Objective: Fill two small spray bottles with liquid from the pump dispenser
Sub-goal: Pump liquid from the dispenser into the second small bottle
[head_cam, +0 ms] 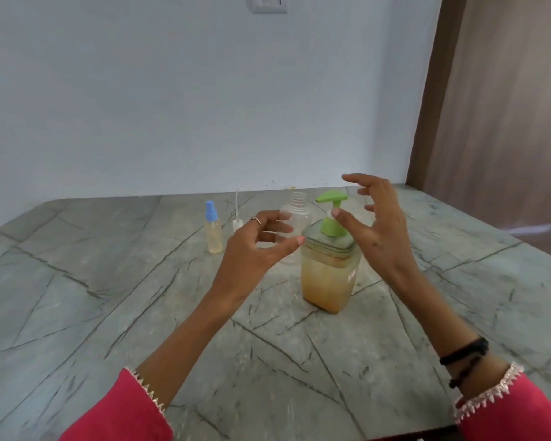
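A square pump dispenser point(330, 275) with a green pump head point(331, 198) stands mid-table, holding amber liquid. Behind it to the left stands a clear spray bottle point(295, 214) with its threaded neck uncovered. Its white spray top with a dip tube point(237, 218) stands farther left. A small spray bottle with a blue cap point(213, 229) holds pale amber liquid at the far left. My left hand point(255, 246) hovers open, just left of the dispenser and in front of the clear bottle. Open as well, my right hand point(379, 224) hangs beside the pump head, fingers spread.
The grey-green marbled table point(140, 297) reaches a pale wall at the back. A brown wooden panel point(506, 106) stands at the right, past the table's right edge. A wall switch point(269, 3) sits at the top.
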`<state>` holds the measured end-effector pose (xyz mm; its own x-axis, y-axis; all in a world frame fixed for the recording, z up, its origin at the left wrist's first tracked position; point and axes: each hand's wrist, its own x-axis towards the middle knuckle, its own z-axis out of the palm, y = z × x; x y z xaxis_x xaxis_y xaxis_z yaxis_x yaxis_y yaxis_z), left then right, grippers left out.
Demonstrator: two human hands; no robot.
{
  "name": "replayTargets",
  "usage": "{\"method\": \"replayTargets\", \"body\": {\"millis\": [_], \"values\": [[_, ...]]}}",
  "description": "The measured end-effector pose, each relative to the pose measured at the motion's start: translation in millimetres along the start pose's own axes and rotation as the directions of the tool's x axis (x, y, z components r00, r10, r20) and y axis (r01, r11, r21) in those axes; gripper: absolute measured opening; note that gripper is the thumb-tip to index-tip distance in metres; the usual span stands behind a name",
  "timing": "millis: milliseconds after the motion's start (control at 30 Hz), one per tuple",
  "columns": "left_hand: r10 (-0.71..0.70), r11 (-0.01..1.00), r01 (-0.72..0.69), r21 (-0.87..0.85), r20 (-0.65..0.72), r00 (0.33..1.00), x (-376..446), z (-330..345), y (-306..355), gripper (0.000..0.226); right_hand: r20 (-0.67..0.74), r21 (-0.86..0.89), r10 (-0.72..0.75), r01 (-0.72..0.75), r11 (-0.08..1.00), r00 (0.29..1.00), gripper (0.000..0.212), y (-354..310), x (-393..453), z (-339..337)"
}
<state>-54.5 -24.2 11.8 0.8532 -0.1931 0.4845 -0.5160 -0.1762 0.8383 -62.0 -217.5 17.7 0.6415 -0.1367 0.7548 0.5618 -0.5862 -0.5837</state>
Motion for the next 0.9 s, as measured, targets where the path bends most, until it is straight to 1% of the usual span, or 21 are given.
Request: {"method": "replayTargets", "body": {"millis": [33, 100, 133, 200, 333, 433, 533, 667, 800, 900], "values": [[0.005, 1.000, -0.005, 0.008, 0.002, 1.000, 0.5, 1.3, 0.4, 0.029, 0.098, 0.099, 0.062, -0.072, 0.993, 0.993, 0.038, 4.2, 2.8, -1.1], [0.015, 0.999, -0.014, 0.039, -0.005, 1.000, 1.0, 2.0, -1.7, 0.030, 0.264, 0.295, 0.108, -0.187, 0.937, 0.958, 0.039, 9.8, 5.8, -2.1], [0.017, 0.998, -0.016, 0.057, -0.013, 1.000, 1.1, 1.9, -3.7, 0.031, 0.303, 0.375, 0.108, -0.223, 0.900, 0.947, 0.039, 10.9, 6.3, -2.2], [0.020, 0.996, -0.018, 0.083, -0.026, 0.999, 0.8, 1.9, -7.8, 0.032, 0.299, 0.463, 0.095, -0.231, 0.856, 0.949, 0.039, 9.3, 6.3, -1.6], [0.035, 0.992, -0.029, 0.125, -0.047, 0.998, 2.5, 3.2, -13.3, 0.035, 0.230, 0.473, 0.081, -0.184, 0.862, 0.970, 0.036, 8.4, 3.4, 7.8], [0.043, 0.993, -0.035, 0.110, -0.073, 0.996, 8.0, 3.8, -15.8, 0.036, 0.162, 0.428, 0.037, -0.104, 0.898, 0.986, 0.031, 11.4, 1.8, 18.0], [0.039, 0.996, -0.031, 0.081, -0.096, 0.995, 13.5, 3.0, -19.2, 0.037, 0.115, 0.418, 0.008, -0.056, 0.907, 0.993, 0.028, 13.5, 2.3, 27.1], [0.033, 0.999, -0.031, 0.025, -0.093, 0.995, 19.7, 2.1, -22.0, 0.037, 0.132, 0.477, -0.002, -0.061, 0.877, 0.991, 0.027, 15.7, 6.3, 35.9], [0.035, 0.999, -0.034, 0.018, -0.079, 0.996, 27.3, -1.6, -22.0, 0.038, 0.193, 0.501, -0.002, -0.097, 0.860, 0.981, 0.026, 13.1, 9.6, 36.8], [0.047, 0.998, -0.045, 0.034, -0.062, 0.997, 29.6, -7.2, -22.9, 0.043, 0.244, 0.517, 0.006, -0.135, 0.845, 0.970, 0.029, 12.4, 8.4, 35.1]]}}
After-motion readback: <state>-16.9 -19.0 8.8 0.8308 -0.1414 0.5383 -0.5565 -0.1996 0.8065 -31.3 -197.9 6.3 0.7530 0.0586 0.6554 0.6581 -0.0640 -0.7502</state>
